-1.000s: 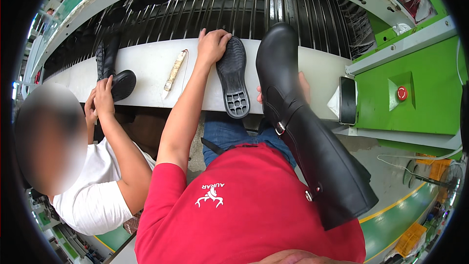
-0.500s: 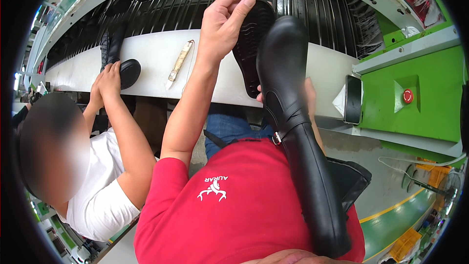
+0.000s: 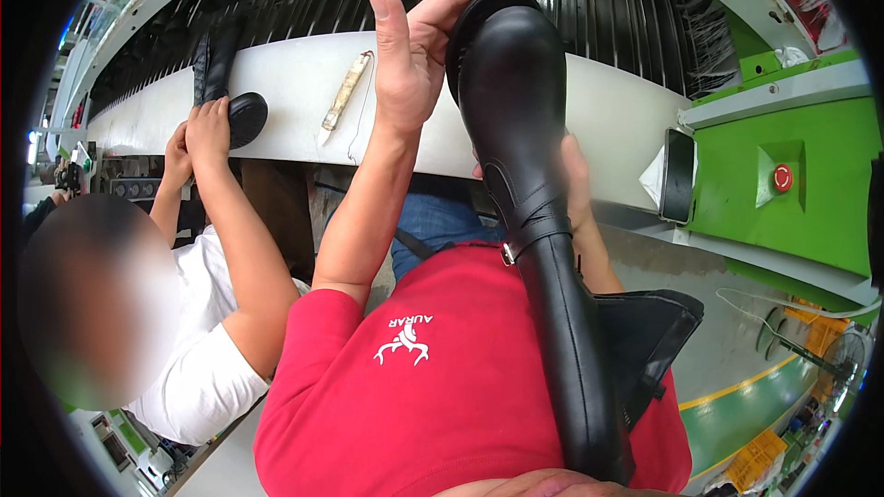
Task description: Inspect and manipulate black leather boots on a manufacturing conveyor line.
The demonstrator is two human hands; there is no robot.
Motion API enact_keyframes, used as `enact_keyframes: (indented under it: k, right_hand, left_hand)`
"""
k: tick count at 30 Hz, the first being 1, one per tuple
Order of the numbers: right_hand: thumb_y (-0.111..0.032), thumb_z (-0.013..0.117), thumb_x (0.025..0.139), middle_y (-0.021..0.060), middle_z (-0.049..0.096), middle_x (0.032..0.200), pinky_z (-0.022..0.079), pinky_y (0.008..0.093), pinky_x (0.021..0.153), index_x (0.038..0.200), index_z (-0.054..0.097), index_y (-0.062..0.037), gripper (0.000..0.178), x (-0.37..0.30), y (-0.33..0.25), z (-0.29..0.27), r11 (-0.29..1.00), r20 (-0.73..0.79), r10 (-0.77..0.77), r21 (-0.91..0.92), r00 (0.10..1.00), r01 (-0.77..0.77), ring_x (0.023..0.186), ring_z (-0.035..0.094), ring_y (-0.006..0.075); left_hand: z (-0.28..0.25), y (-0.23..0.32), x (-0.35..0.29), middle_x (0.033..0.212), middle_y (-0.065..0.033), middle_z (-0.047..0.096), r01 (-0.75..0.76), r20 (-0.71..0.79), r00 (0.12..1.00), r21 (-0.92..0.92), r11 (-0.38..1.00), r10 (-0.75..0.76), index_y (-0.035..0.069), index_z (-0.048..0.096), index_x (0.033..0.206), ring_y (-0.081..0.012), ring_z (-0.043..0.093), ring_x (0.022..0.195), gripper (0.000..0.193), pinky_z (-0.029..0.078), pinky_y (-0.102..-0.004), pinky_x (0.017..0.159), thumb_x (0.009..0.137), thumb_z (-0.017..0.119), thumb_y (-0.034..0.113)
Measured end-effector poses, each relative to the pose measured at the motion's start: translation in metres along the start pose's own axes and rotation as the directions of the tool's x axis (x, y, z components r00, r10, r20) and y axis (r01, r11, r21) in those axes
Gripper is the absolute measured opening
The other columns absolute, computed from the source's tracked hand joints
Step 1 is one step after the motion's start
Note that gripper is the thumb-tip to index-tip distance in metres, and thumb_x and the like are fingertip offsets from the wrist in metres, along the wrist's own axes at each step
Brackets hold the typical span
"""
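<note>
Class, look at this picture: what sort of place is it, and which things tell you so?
Probably a shoe factory line: a tall black boot in hand, a long white conveyor ledge, and a green machine with a red button.

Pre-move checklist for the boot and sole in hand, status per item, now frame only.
1. Left hand on the sole at the boot's toe: ok, fingers curl over its front edge.
2. Right hand steadying the tall black boot: ok, it sits behind the ankle; actual grip cannot tell.
3. Sole seated flush along the boot: cannot tell, the boot hides the joint.
4. Boot shaft supported: ok, it lies down across the red shirt.
5. Co-worker's hands apart from the boot: ok, they are on another boot further left.
6. Tool on the white ledge out of the way: ok, lies left of the left hand.
</note>
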State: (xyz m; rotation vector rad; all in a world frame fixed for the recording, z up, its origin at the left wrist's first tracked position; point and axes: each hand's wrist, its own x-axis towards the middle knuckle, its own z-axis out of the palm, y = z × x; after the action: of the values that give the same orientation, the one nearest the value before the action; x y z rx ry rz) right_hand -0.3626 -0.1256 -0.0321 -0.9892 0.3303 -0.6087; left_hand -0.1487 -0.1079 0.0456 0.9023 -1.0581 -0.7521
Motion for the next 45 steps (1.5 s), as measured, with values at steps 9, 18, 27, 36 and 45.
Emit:
enact_keyframes:
  k: [9,18,27,36,45]
  right_hand:
    - [-0.069,0.047,0.107,0.0284,0.071,0.121,0.064,0.0415,0.089,0.146,0.052,0.0091,0.088,-0.002,-0.002,0.000,1.000,0.006,-0.004,-0.005,1.000,0.004,0.101,0.077,0.0342]
    - [-0.069,0.046,0.107,0.0243,0.072,0.117,0.065,0.0389,0.086,0.144,0.053,0.0061,0.084,-0.007,-0.002,0.002,0.993,-0.055,-0.033,-0.113,0.998,0.027,0.101,0.077,0.0318]
    - [-0.071,0.045,0.105,0.0222,0.073,0.115,0.065,0.0360,0.080,0.145,0.053,0.0049,0.086,-0.008,-0.003,0.007,0.993,-0.072,-0.035,-0.116,0.997,0.027,0.096,0.077,0.0286]
    - [-0.072,0.049,0.104,0.0227,0.071,0.116,0.065,0.0341,0.078,0.147,0.050,0.0073,0.090,-0.008,-0.008,0.007,0.994,-0.058,-0.011,-0.107,0.998,0.005,0.096,0.078,0.0278]
    - [-0.073,0.046,0.103,0.0223,0.071,0.117,0.064,0.0350,0.083,0.148,0.049,0.0077,0.092,-0.007,-0.007,0.012,0.994,-0.011,-0.033,-0.109,0.999,0.032,0.098,0.077,0.0273]
  left_hand:
    - [0.003,0.007,-0.007,0.131,-0.0222,0.076,-0.014,0.028,1.000,0.004,1.000,0.014,-0.012,0.062,0.145,-0.0249,0.074,0.120,0.129,0.056,-0.0314,0.105,0.099,0.002,0.092]
    - [0.005,0.009,-0.011,0.130,-0.0226,0.076,-0.037,0.050,0.998,0.020,0.999,0.036,-0.012,0.062,0.145,-0.0254,0.074,0.120,0.129,0.056,-0.0322,0.105,0.099,0.002,0.092]
    - [0.006,0.010,-0.014,0.122,-0.0125,0.078,-0.126,0.016,0.992,0.058,0.990,0.125,-0.001,0.065,0.146,-0.0176,0.073,0.115,0.062,0.055,-0.0308,0.105,0.112,0.058,0.051]
    - [0.012,0.012,-0.016,0.116,-0.0118,0.078,-0.109,0.001,0.994,0.063,0.992,0.109,-0.001,0.068,0.137,-0.0179,0.075,0.108,0.055,0.060,-0.0312,0.098,0.089,0.091,0.013]
    - [0.016,0.014,-0.018,0.126,-0.0170,0.079,-0.119,-0.028,0.992,0.016,0.993,0.120,-0.002,0.066,0.142,-0.0197,0.076,0.112,0.058,0.059,-0.0334,0.102,0.090,0.089,0.010]
